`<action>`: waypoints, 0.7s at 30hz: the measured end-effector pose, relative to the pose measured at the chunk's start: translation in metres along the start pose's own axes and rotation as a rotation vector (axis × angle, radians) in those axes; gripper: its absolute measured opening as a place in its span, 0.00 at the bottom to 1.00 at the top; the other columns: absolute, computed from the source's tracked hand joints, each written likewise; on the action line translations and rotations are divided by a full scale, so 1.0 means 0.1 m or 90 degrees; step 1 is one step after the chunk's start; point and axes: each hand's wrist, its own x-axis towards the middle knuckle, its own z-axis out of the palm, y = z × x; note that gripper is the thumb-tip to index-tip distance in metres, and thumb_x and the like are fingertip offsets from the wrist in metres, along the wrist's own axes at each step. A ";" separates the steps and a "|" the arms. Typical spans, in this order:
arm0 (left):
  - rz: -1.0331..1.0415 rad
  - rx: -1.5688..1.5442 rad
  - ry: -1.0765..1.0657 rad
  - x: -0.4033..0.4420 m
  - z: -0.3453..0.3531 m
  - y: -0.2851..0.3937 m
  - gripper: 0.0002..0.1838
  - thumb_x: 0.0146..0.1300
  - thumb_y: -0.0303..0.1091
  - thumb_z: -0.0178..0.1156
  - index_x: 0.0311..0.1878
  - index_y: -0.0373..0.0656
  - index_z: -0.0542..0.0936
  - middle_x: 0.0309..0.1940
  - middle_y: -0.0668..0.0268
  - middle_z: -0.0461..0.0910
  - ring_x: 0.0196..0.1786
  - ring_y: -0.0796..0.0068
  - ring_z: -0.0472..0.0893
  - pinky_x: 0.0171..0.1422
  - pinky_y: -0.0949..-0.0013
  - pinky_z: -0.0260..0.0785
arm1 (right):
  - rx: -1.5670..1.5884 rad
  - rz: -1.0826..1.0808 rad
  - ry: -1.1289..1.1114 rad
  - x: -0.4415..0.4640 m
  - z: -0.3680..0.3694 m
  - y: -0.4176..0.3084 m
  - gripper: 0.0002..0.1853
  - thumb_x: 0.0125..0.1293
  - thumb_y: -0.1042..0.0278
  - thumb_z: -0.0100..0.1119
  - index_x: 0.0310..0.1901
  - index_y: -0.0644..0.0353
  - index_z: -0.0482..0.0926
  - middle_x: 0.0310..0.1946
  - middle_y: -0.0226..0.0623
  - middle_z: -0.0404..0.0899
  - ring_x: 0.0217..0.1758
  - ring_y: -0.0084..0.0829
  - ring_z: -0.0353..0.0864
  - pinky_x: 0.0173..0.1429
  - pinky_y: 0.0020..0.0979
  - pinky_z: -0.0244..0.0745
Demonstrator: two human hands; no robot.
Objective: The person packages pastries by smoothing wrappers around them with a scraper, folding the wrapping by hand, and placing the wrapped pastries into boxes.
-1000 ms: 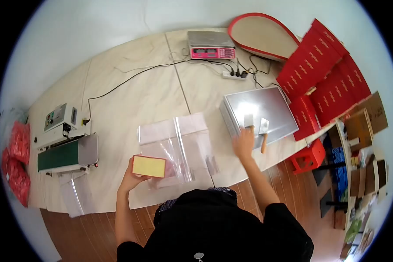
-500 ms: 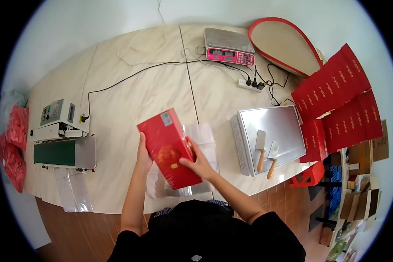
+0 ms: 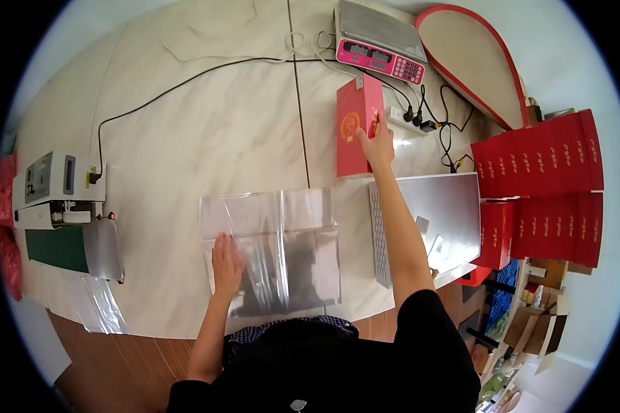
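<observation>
A red box with a gold emblem stands on the table behind the metal case, near the scale. My right hand grips its right side, thumb across the front face. In front of me lie clear plastic bags, flat on the marble-patterned tabletop. My left hand rests on their left part with fingers stretched out, holding nothing.
A sealing machine with a green belt stands at the left. At the back are a pink-fronted scale and a power strip with cables. Right are a metal case, stacked red boxes and a red-rimmed tray.
The red box has moved from between both hands to the back right, now in my right hand alone. My left hand has let go and come down onto the plastic bags. The view has shifted.
</observation>
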 end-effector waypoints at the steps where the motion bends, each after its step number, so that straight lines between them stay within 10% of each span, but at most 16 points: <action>1: 0.002 0.039 -0.019 -0.01 0.02 0.01 0.34 0.73 0.44 0.49 0.76 0.37 0.55 0.76 0.47 0.54 0.78 0.48 0.52 0.81 0.50 0.41 | -0.048 0.014 0.010 0.10 0.08 0.00 0.45 0.55 0.47 0.69 0.74 0.46 0.62 0.58 0.50 0.70 0.59 0.48 0.76 0.60 0.44 0.74; 21: -0.002 0.098 -0.035 -0.12 0.16 -0.05 0.35 0.69 0.37 0.53 0.76 0.39 0.56 0.78 0.50 0.49 0.80 0.50 0.49 0.82 0.48 0.38 | -0.236 -0.113 0.017 0.88 0.50 0.16 0.46 0.52 0.39 0.67 0.73 0.39 0.63 0.60 0.57 0.69 0.61 0.53 0.73 0.63 0.48 0.69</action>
